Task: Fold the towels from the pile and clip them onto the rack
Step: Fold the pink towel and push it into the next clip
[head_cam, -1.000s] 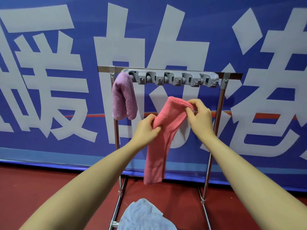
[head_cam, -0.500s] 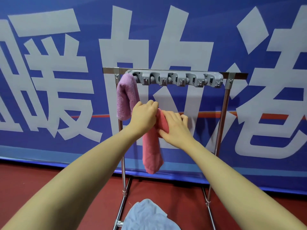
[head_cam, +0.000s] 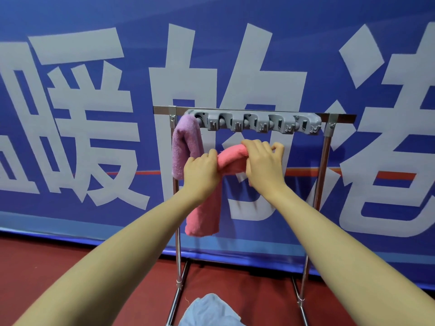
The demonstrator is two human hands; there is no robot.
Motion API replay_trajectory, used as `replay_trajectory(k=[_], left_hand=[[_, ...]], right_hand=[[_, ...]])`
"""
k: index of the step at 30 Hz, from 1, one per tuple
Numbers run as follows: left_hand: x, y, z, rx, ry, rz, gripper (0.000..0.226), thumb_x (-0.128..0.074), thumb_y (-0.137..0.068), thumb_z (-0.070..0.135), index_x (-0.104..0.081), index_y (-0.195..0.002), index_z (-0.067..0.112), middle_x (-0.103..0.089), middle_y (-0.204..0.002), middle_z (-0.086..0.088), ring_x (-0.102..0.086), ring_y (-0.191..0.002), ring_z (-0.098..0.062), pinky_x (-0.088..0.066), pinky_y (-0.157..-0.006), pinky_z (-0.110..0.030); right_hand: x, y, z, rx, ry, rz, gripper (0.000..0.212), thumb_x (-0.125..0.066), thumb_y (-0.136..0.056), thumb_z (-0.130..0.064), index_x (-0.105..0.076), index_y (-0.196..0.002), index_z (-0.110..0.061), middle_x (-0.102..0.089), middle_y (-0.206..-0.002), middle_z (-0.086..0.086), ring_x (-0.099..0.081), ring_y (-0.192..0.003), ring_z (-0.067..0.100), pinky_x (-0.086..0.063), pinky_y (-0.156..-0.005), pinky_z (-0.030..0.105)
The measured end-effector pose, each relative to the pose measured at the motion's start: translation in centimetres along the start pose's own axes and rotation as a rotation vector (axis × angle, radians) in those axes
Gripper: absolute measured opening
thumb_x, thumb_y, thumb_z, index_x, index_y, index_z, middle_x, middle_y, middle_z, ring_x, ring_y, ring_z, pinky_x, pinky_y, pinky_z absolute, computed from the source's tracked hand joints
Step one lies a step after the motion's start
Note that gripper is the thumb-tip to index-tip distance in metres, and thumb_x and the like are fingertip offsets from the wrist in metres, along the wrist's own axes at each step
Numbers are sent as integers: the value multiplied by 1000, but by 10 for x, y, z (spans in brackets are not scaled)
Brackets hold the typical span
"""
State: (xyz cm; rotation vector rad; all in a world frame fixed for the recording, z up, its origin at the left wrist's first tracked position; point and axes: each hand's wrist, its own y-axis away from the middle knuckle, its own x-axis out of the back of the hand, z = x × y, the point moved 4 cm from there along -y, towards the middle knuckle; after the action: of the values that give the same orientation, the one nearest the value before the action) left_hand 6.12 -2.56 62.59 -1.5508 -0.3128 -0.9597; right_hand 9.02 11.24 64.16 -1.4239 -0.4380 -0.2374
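left hand [head_cam: 202, 171] grips pink towel [head_cam: 231, 157] at its fold | right hand [head_cam: 264, 164] clutches other end | towel between hands, below clip bar [head_cam: 256, 123] | risk: fold loosens on lift, slips from clip; purple towel [head_cam: 186, 144] beside left hand may snag

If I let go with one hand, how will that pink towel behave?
Probably floppy: the pink towel bends between the left hand and right hand, its tail hanging limp. Likely light, and its fuzzy pile should resist slipping.
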Motion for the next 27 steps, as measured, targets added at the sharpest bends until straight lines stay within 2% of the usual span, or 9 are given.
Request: replay_trajectory(k=[3,6,12,16,19,21,23,25,27], left_hand=[[2,-3,-6,4,0,10,14,-52,-85,15,-48,-97,10,-64,-95,-9,-58,-85,-35,-29,-69,-34],[10,-8,1,-42,-10,-12,17,-51,-80,9,-49,-97,9,-64,-95,-9,-57,-85,-34,-28,-70,-33],[23,-19,10,-126,-61,-6,20,-52,-80,13,-49,-99,8,-64,-100,-9,-57,-89,-33,-23,-69,-31],[31,-20,12,-215,-23,32,25,-58,-79,16,-51,-99,4,-64,-96,-14,-58,-86,-35,-20,-68,-32],[32,-25,10,-260,-28,90,20,-56,-75,9,-52,-94,5,-64,-89,-14,-59,-79,-36,-21,-67,-32],[31,-29,8,-284,-48,118,21,-60,-64,2,-54,-83,5,-63,-75,-13,-59,-65,-35,-23,-62,-32],[32,-31,9,-302,-64,143,25,-63,-52,-1,-52,-73,7,-60,-61,-10,-55,-50,-32,-24,-58,-29],[33,-34,9,-323,-54,164,26,-64,-49,-2,-50,-69,8,-58,-56,-8,-52,-45,-30,-24,-56,-28],[35,-39,8,-337,-59,187,28,-66,-47,-2,-50,-67,9,-57,-54,-7,-52,-44,-29,-25,-55,-27]], right_hand=[[-3,3,9,4,61,-49,36,-48,-65,3,-62,-96,-9,-61,-84,7,-53,-65,29,-22,-74,36],[-8,6,11,-26,75,-80,34,-58,-63,8,-61,-93,-8,-60,-89,9,-54,-69,30,-23,-76,36],[-6,11,1,-18,-33,75,53,-56,-55,14,-47,-100,-14,-58,-82,5,-54,-70,28,-25,-77,35],[-5,7,-5,44,-21,122,37,-34,-67,0,-43,-99,-18,-56,-79,4,-52,-68,27,-25,-72,33],[-6,3,-4,51,-24,123,35,-32,-69,-5,-43,-99,-19,-55,-78,3,-51,-66,26,-23,-69,33],[-6,-1,-2,44,-49,104,35,-32,-66,-8,-43,-98,-19,-54,-78,4,-51,-66,26,-21,-68,33],[-6,-5,-2,35,-97,74,35,-36,-63,-14,-44,-97,-18,-54,-80,4,-51,-67,27,-21,-68,33],[-7,-8,-1,6,-140,26,32,-48,-65,-22,-49,-97,-17,-52,-85,3,-50,-72,26,-21,-71,34],[-12,-12,1,-13,-111,-3,38,-62,-66,-36,-52,-96,-13,-52,-88,3,-49,-76,26,-20,-72,34]])
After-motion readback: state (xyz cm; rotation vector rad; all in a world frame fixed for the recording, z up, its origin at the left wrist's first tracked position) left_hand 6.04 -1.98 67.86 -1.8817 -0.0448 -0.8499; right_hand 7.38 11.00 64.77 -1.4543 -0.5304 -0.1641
